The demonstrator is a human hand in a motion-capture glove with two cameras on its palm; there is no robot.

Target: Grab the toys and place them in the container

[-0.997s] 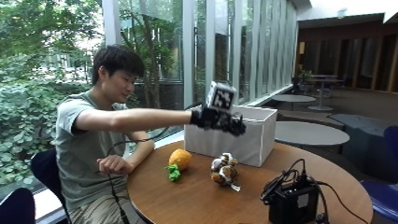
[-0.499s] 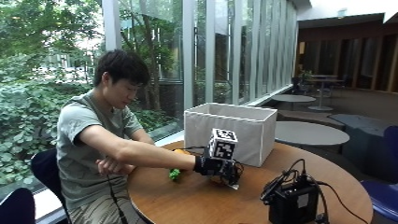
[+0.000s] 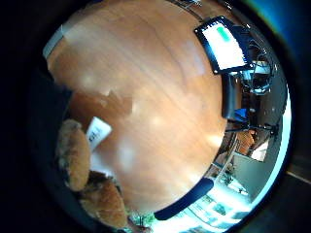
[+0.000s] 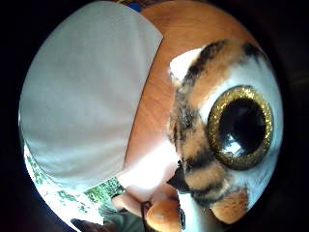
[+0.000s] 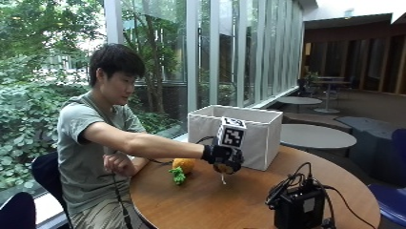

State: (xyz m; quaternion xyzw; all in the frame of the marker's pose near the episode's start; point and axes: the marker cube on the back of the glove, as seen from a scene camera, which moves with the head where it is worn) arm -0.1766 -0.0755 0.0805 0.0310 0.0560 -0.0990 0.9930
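The black-gloved right hand (image 5: 223, 157) is closed around a small plush tiger toy with orange, black and white fur and a big gold-rimmed eye (image 4: 227, 130). It holds the toy above the round wooden surface (image 5: 209, 205), just in front of the white fabric container box (image 5: 254, 131). A white tag (image 5: 222, 179) hangs down from the toy.

The thumb side palm view shows the toy's face very close to the palm, with the wall of the container beside it. An orange plush toy with green leaves (image 5: 181, 168) lies on the surface, near the container and on the person's side of it. A black electronic device with cables (image 5: 298, 205) stands well apart from the container, near the surface edge.
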